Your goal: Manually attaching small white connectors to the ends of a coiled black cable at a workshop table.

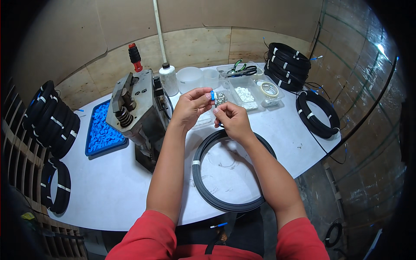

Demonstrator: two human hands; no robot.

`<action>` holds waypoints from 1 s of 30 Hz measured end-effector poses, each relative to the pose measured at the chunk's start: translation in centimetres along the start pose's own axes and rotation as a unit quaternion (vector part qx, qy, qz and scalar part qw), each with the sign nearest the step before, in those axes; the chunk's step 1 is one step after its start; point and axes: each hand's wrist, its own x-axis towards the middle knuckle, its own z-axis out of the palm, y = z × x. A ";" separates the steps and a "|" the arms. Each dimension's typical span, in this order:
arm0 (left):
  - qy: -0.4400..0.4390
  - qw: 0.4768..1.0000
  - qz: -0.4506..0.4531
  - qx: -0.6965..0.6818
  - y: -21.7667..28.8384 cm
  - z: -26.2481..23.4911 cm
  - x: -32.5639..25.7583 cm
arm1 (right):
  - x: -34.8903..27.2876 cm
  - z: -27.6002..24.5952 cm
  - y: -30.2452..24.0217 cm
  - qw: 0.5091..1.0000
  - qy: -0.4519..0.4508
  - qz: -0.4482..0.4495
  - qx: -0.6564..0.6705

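My left hand pinches a small blue connector between thumb and fingertips, above the middle of the table. Just below and to the right, my right hand is closed on the end of a thin black cable, close under the connector. Whether the cable end sits inside the connector is too small to tell. Beneath my right hand and forearm lies a flat coil of black cable, bound with white tape.
A metal press stands left of my forearm, beside a blue tray of small blue parts. Behind are a white bottle, clear tubs and pliers. Taped cable coils stack at right and left.
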 end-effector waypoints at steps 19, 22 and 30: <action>-0.006 1.000 0.008 0.003 0.1 0.1 -1.0 | -0.1 0.0 -0.4 1.000 -0.008 0.004 -0.003; -0.014 1.000 0.017 0.012 0.2 0.2 -0.9 | -0.2 -0.1 -0.6 1.000 -0.007 0.007 -0.007; -0.034 0.998 0.033 0.048 0.4 0.2 -0.7 | -0.2 -0.1 -0.4 1.000 -0.001 0.010 0.004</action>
